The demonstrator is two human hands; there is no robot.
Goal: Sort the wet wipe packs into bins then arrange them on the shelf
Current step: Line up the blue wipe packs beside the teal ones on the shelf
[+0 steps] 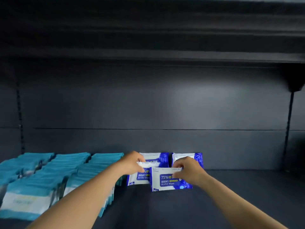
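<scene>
On the dark shelf board (214, 200) stand blue-and-white alcohol wipe packs. My right hand (189, 172) pinches the top right edge of the front pack (165, 180), which stands upright nearest to me. My left hand (132, 161) grips the top edge of another pack (138, 177) just behind and to the left. Two more blue packs lean against the back panel, one at the left rear (156, 158) and one at the right rear (194, 157), partly hidden by my hands.
Three rows of teal-and-white wipe packs (49, 177) fill the shelf's left side, standing front to back. A dark back panel (148, 104) and an upper shelf (148, 47) enclose the space. A slotted upright (288, 129) runs down at the right.
</scene>
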